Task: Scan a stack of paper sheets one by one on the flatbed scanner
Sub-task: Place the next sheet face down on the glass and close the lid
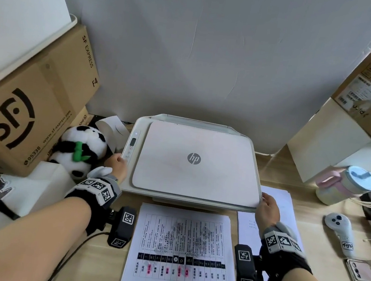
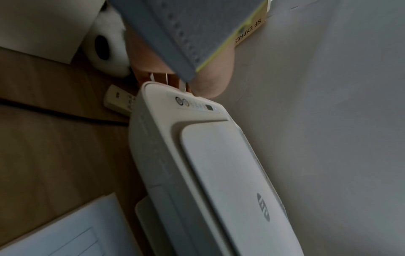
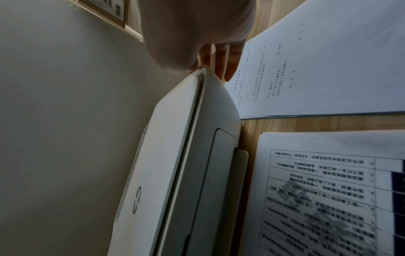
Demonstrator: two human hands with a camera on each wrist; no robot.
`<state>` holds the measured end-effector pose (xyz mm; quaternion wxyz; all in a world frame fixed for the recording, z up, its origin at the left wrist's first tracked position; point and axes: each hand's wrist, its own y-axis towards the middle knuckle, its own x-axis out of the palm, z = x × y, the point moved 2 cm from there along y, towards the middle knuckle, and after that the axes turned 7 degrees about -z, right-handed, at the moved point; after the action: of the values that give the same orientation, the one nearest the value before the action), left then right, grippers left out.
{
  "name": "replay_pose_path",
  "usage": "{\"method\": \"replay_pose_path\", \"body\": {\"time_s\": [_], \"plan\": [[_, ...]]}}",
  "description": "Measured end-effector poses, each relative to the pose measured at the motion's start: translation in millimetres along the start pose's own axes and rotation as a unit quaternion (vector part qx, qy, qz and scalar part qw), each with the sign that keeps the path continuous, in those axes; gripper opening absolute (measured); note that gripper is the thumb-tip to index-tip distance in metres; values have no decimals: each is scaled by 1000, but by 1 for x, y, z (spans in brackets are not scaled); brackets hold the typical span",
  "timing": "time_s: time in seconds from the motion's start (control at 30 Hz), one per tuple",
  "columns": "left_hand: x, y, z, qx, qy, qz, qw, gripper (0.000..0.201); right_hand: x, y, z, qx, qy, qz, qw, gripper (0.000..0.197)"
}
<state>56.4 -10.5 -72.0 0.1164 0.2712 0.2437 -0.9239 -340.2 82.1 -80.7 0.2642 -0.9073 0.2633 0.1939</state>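
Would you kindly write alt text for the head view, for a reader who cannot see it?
A closed white scanner sits on a wooden desk; the left hand is at its control panel and the right hand grips the front right corner of its lid. A printed stack of sheets lies in front, and more sheets lie to the right.

Right hand [image 3: 197, 34]: I'm seeing its fingers [image 3: 221, 64] curling at the scanner lid [image 3: 166, 138] corner.
Lid: lying down flat.
Printed stack [image 3: 328, 199]: sitting on the bench [image 3: 317, 123].
Second sheet pile [image 3: 328, 69]: lying beside the fingers.
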Motion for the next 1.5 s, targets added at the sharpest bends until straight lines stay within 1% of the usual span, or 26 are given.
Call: {"method": "replay_pose_path", "body": {"time_s": [0.07,0.17,0.27,0.4,0.47,0.53,0.7,0.93,1.07,1.5], "plan": [[1,-8,-7,8,13,7,1000,36,0,-3,3,1,18,-5,1000,34],[3,-16,-17,34,27,20,999,36,3,-7,9,-6,30,-9,1000,34],[8,-27,-20,23,34,44,998,39,6,-12,16,-23,31,0,999,34],[24,-52,-22,9,-26,83,996,47,11,-18,16,-31,42,5,999,38],[30,-61,-28,20,-44,107,993,48,12,-20,14,-35,49,6,998,38],[34,-61,-35,36,-76,117,990,48,12,-21,12,-43,47,11,998,38],[33,-59,-39,32,-91,107,990,48,12,-28,9,-51,32,33,998,36],[37,-58,-37,19,-122,134,983,48,12,-30,8,-44,22,26,998,38],[38,-58,-36,17,-141,137,980,48,13,-29,8,-46,20,33,998,38],[39,-58,-35,11,-145,137,980,47,13,-33,6,-49,24,44,998,37]]}}
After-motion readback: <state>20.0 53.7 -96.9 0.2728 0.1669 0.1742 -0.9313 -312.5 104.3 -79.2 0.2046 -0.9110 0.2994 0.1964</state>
